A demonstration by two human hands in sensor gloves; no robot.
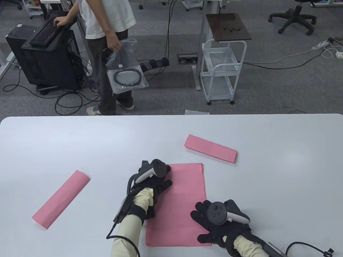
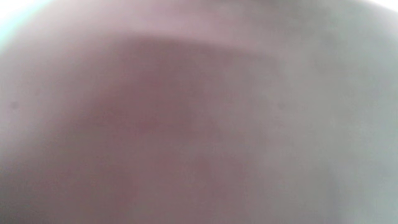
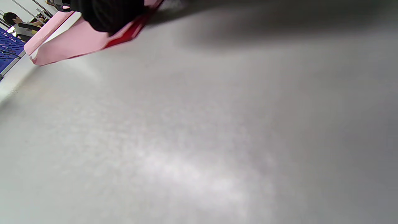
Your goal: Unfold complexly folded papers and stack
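Observation:
An unfolded pink sheet [image 1: 182, 203] lies flat on the white table [image 1: 281, 174], with a second sheet's edge showing under its right side. My left hand [image 1: 156, 178] rests flat on its upper left part. My right hand [image 1: 211, 222] rests flat on its lower right edge, fingers spread. One folded pink paper [image 1: 210, 148] lies beyond the sheet to the right. Another folded pink paper [image 1: 61, 199] lies at the left. The left wrist view is a pink-grey blur. The right wrist view shows a gloved fingertip [image 3: 108, 14] on the pink sheet's corner [image 3: 77, 40].
A person with a plastic bag [image 1: 124, 69] stands beyond the table's far edge. A white cart [image 1: 222, 72] and a computer tower [image 1: 40, 56] stand on the floor behind. A cable [image 1: 128, 241] runs from my left wrist.

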